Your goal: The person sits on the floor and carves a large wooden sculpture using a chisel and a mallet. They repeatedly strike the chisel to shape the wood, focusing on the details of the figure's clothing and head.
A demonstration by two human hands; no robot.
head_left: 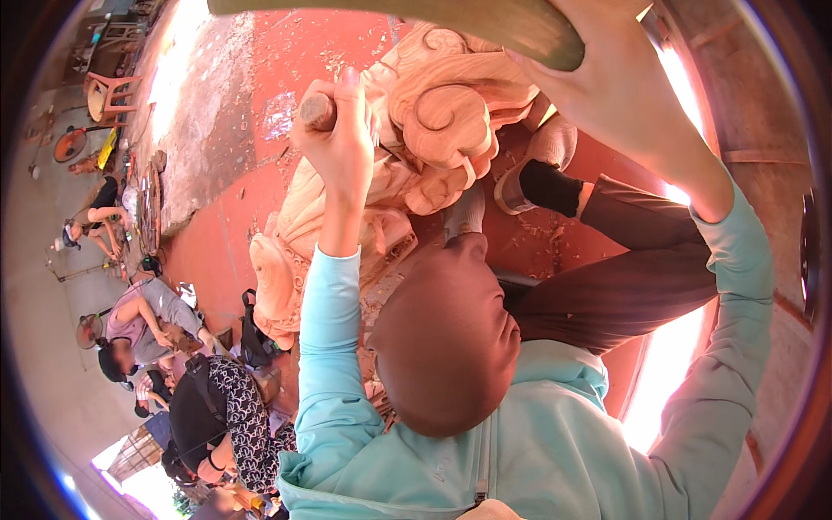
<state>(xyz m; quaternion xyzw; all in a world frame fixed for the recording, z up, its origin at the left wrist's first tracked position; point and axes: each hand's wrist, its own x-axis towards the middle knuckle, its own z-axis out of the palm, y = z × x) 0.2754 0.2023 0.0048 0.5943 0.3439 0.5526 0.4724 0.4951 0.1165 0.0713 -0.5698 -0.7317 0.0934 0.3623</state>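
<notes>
The pale carved wood piece (416,147), all scrolls, lies on the red floor (234,113). Above it, the right hand (620,82) grips a dark wooden mallet (459,22). The left hand (340,130) is clenched around a chisel handle (317,110), fingers against the carving's left side.

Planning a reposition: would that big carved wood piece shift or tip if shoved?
Probably not easily: the carved wood piece looks thick, solid and wide, lying low on the red floor. It seems rigid. Its raised scrolls could chip if knocked. The left hand holds a chisel handle against it.
</notes>
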